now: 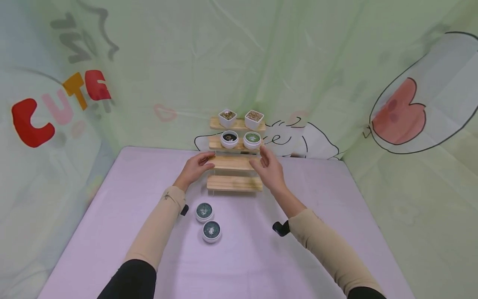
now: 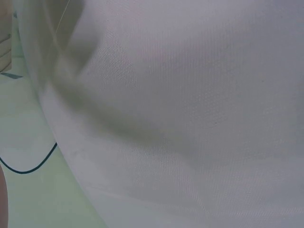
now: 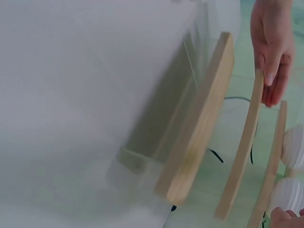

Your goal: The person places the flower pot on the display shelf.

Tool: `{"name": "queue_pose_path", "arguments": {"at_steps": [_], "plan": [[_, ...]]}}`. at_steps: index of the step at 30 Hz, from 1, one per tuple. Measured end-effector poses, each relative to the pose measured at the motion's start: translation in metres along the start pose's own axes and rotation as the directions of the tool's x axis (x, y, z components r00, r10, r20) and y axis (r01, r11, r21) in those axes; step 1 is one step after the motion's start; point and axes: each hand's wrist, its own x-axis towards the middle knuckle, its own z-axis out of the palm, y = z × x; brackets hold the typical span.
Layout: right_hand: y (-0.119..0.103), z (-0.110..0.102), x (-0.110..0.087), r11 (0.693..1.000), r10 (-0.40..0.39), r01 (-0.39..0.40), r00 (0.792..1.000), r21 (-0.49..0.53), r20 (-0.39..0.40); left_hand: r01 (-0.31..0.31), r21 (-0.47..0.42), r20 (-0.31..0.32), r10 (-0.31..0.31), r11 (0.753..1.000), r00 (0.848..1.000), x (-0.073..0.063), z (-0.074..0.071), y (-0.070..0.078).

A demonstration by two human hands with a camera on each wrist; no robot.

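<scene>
A tiered wooden display stand rises at the back of the table in several light planks. My left hand pinches the left end of the second plank from the bottom, thumb in front; the right wrist view shows this left hand at the plank's end. At the stand's right side is my right hand, thumb and fingers spread apart and fingertips close by the green-topped round jar. Beside that jar sits a round jar with dark contents. Two square white cups with grainy contents occupy the top plank.
Two round white jars with dark bluish tops stand on the lilac tablecloth, in front of the stand and left of centre. Printed green curtains hang behind and at both sides.
</scene>
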Motion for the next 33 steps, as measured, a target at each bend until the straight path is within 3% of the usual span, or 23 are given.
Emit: {"name": "queue_pose_path", "arguments": {"at_steps": [5,10,15,21,33], "plan": [[0.003,0.008,-0.018,1.000,-0.001,0.001,0.999,-0.003,0.053,0.001,0.000,0.002,-0.001,1.000,1.000,-0.001,-0.001,0.000],[0.006,0.019,-0.039,0.994,0.002,0.016,0.987,-0.112,0.158,0.014,0.008,0.003,-0.014,1.000,1.000,-0.001,-0.001,0.000],[0.013,0.033,-0.062,0.980,-0.059,0.097,0.975,-0.172,0.213,0.006,0.001,0.003,-0.006,1.000,1.000,0.000,-0.001,-0.002],[0.021,0.047,-0.090,0.980,-0.126,0.158,0.962,-0.121,0.243,-0.002,0.003,0.004,0.002,1.000,1.000,0.001,0.001,-0.004],[0.042,0.072,-0.129,0.982,-0.120,0.166,0.918,-0.093,0.379,-0.001,0.006,0.005,0.001,1.000,1.000,0.002,0.000,-0.007]]}}
